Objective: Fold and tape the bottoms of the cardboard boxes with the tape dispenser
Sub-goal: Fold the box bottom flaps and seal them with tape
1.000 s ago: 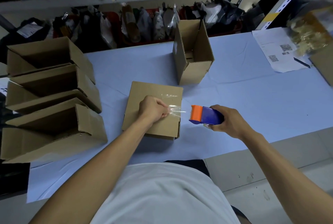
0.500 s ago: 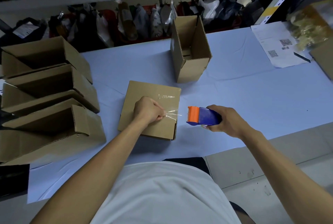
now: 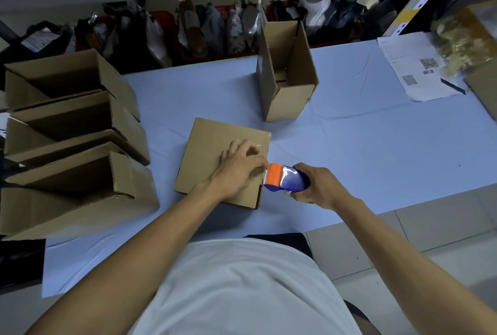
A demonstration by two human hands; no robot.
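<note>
A cardboard box [image 3: 207,157] lies bottom-up on the blue table cover [image 3: 363,151], with clear tape across its folded flaps. My left hand [image 3: 239,165] rests on the box near its right edge, fingers spread and pressing down on the tape. My right hand [image 3: 320,186] grips the blue tape dispenser [image 3: 285,180], whose orange head touches the box's right edge just beside my left fingertips.
An upright open box [image 3: 287,73] stands behind the taped one. Three open boxes [image 3: 75,143] lie stacked on their sides at the left. Printed sheets and a pen [image 3: 419,70] sit at the far right. A shelf of packaged goods [image 3: 215,25] runs along the back.
The dispenser moved left, from a short gap with stretched tape to touching the box's edge. My left hand went from a fist on the tape to spread fingers pressing it.
</note>
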